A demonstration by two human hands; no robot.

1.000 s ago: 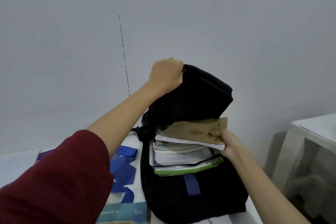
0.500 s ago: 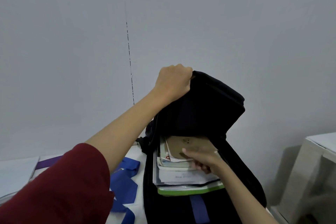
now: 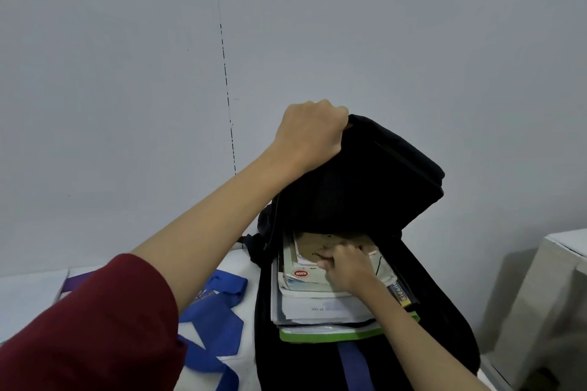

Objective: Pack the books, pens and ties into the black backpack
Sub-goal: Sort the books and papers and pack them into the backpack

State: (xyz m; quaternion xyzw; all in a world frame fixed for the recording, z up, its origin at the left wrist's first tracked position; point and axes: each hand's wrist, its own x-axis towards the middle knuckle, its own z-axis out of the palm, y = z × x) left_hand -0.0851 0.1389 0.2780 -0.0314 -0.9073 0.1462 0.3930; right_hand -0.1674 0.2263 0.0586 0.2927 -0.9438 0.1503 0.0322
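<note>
The black backpack (image 3: 374,187) stands on a white table with its main compartment unzipped. My left hand (image 3: 309,133) grips the top flap and holds it up. Inside lies a stack of books (image 3: 317,311), with a green-edged one at the front. My right hand (image 3: 344,267) is inside the opening, fingers curled and pressing on the brown-covered book (image 3: 317,244) at the top of the stack. Blue ties (image 3: 216,320) lie on the table to the left of the bag. No pens are visible.
A white table (image 3: 28,292) carries the bag, with a purple strip (image 3: 77,281) near its far left. A grey wall (image 3: 413,41) rises close behind. A separate white table (image 3: 559,263) stands at the right with a gap between.
My right hand has pushed the brown book down from the bag's right edge into the compartment, onto the stack. The left hand keeps holding the flap up.
</note>
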